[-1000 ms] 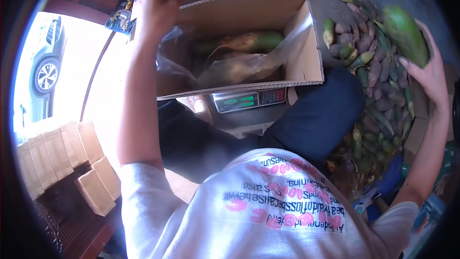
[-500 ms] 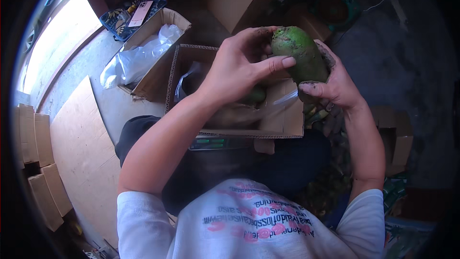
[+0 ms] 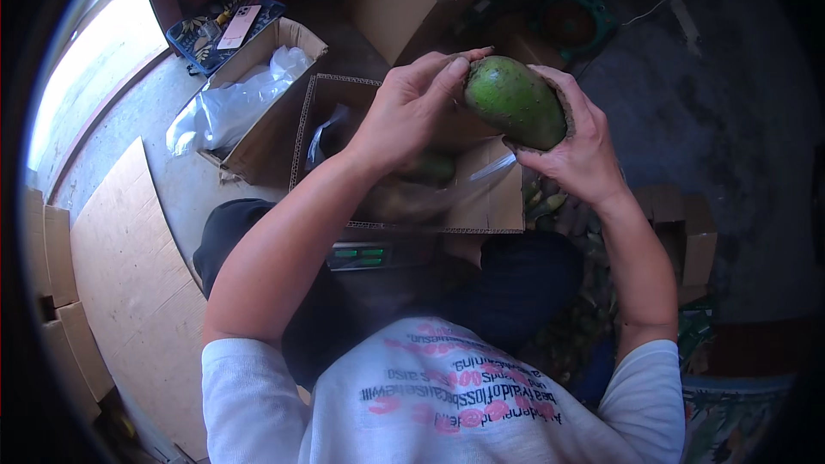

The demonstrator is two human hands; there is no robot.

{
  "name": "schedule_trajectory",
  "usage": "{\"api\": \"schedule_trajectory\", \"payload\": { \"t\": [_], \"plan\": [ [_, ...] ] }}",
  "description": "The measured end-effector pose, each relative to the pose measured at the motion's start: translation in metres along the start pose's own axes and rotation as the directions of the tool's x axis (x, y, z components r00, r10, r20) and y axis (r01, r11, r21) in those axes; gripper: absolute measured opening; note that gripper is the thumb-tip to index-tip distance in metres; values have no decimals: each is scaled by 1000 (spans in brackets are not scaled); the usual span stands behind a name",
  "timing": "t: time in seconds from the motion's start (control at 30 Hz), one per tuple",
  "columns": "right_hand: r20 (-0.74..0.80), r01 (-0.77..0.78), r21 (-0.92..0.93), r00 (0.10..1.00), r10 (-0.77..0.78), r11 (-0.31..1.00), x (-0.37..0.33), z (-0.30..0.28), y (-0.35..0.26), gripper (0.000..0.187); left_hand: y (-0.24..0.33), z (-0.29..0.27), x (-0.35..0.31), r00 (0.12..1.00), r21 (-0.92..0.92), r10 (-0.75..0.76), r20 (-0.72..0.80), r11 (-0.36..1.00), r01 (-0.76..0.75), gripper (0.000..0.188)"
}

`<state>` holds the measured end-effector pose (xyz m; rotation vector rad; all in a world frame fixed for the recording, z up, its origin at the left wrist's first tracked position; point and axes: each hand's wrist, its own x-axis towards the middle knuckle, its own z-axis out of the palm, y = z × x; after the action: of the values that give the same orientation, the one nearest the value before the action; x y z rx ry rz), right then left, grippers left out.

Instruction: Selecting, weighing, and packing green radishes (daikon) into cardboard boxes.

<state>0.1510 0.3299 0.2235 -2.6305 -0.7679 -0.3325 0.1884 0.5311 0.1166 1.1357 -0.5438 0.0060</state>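
Observation:
A large, plump, oval green fruit or vegetable (image 3: 514,103), specked with soil, is held over an open cardboard box (image 3: 507,198); its exact kind is unclear. My right hand (image 3: 584,142) wraps round its right end, fingers behind and thumb below. At its left end, the thumb and fingers of my left hand (image 3: 412,103) are closed together against the skin. Dirt darkens the fingers of both hands. Inside the box, partly behind my left wrist, lie another green piece (image 3: 430,167) and clear plastic film (image 3: 491,163).
Under the box, a scale shows a lit green display (image 3: 361,255). To the left stand a narrow carton (image 3: 284,107) with clear bags (image 3: 232,107), a patterned tray (image 3: 191,34) bearing a phone (image 3: 239,27), and a cardboard sheet (image 3: 129,241). Loose produce (image 3: 546,204) lies right of the box.
The green piece has turned, so a smoother side faces up. My left thumb has slid off its top to the left end. Both hands have moved slightly left.

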Motion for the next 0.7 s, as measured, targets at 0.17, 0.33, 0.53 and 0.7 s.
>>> {"api": "schedule_trajectory", "payload": {
  "t": [0.17, 0.33, 0.53, 0.7],
  "plan": [
    [-61, 357, -627, 863, -501, 693, 9, 8, 16, 49, 12, -16, -2, 986, -213, -159, 58, 963, 167, 52],
    [-61, 447, -698, 742, -667, 560, 14, 23, 45, 33, 10, -40, -3, 954, -376, -300, -2, 884, 277, 53],
    [0, 508, -728, 671, -741, 460, 18, 36, 63, 25, -7, -73, 3, 899, -323, -361, -249, 906, 274, 42],
    [29, 522, -754, 633, -774, 399, 15, 33, 65, 28, 14, -55, -3, 980, 18, -178, 88, 984, 177, 48]
  ]
}}
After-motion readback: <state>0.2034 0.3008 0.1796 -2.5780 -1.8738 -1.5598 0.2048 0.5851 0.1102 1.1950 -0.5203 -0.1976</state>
